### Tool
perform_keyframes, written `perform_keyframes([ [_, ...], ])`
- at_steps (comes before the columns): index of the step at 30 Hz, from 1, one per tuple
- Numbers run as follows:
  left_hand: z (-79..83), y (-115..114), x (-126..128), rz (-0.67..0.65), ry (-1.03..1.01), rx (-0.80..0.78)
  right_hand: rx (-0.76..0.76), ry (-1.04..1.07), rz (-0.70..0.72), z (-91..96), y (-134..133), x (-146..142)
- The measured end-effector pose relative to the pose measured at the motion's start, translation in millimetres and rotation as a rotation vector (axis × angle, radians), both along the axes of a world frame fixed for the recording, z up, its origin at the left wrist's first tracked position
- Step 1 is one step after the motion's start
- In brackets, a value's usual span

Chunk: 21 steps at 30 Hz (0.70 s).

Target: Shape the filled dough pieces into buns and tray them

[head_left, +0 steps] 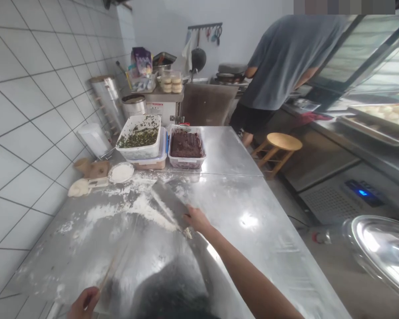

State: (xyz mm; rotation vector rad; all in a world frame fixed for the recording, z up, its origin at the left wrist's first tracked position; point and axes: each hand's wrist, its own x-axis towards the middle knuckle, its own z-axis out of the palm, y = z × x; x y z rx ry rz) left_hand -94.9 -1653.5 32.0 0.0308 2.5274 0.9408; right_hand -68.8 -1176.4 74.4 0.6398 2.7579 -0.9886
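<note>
Steel desk (pixel 242 212) seen from above, dusted with streaks of flour (pixel 141 208). Left hand (pixel 84 303) at the near edge, its fingers (pixel 93 292) curled around a thin wooden rod (pixel 107 270). Right hand (pixel 197 219) reached out over the middle of the desk, its fingers (pixel 188 217) pressed together and angled down, just beside a small dough scrap (pixel 187 232); any pinch on the scrap impossible to tell. Along the far end of the desk, from left to right, a tub of chopped greens (pixel 138 137) resting on a second tub (pixel 148 165), then a tub of dark red paste (pixel 186 148). Farther left, a plate of flour (pixel 120 172) and a pale dough lump (pixel 79 187), close to a white tiled wall (pixel 26 133). Far right, a person (pixel 286 66) in a grey T-shirt, bent forward, with a wooden stool (pixel 279 148) just behind and a tray of round buns (pixel 379 119) beyond. Near right, a domed steel lid (pixel 379 252).
</note>
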Motion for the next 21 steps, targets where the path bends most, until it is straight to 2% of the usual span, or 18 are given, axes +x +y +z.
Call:
perform_keyframes([
  [4, 0.4, 4, 3, -0.022, 0.048, 0.054, -0.139, -0.01, -0.336, -19.5, 24, 92],
  [8, -7.4, 6, 0, -0.038, 0.05, 0.106, -0.106, -0.024, -0.6, -44.8, 39, 189],
  [10, -13.9, 2, -3, -0.043, 0.037, 0.105, -0.077, -0.056, -0.673, -53.6, 37, 217],
  [11, -17.3, 0, -3, -0.048, 0.028, 0.103, -0.065, -0.074, -0.694, -56.1, 32, 221],
  [12, -20.5, -3, -4, -0.052, 0.02, 0.101, -0.056, -0.09, -0.703, -57.2, 24, 219],
  [14, -25.6, -8, -4, -0.059, 0.005, 0.105, -0.05, -0.118, -0.668, -55.2, 4, 194],
  [21, -26.0, -24, -3, -0.057, -0.031, 0.1, -0.096, -0.24, -0.316, -21.6, -106, 32],
])
